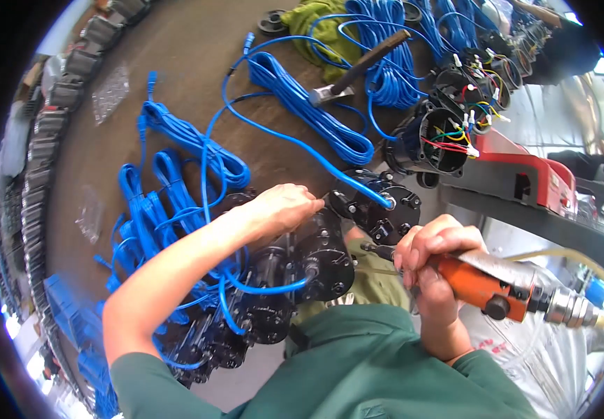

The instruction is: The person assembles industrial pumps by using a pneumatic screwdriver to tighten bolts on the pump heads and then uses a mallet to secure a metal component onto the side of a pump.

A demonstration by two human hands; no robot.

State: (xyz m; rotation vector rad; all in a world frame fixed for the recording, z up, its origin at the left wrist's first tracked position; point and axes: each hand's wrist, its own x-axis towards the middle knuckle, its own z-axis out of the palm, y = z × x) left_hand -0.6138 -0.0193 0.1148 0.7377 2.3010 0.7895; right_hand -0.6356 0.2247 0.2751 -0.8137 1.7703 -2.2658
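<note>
Your right hand (431, 262) is wrapped firmly around the orange-bodied air driver with a silver metal tail (480, 290), its dark bit (379, 250) pointing left. The work in hand seems to be the round black end cap with a blue cable entering its face (403, 202), just ahead of the bit and beyond your left hand (277, 211). That left hand has its fingers curled close to a black bracket beside the cap; whether they pinch anything, you can't tell from here.

To drive well, seat the bit squarely before squeezing, keep your wrist in line with the driver, and let the left hand brace the part with its fingertips out of the bit's path. Mind the thick blue cable (351, 183); a slip could nick it.

Room is tight. The black cylindrical housing with its own blue cable (333, 262) sits just below your left hand, near your body. Past the end cap, the open black housing full of coloured wires (414, 143) limits reach. On the right, the red plastic case (525, 164) stands above the driver, and the pale air hose (574, 256) loops behind it, so swing gently. The most open stretch is the bare brown tabletop (190, 59) at upper left.
</note>
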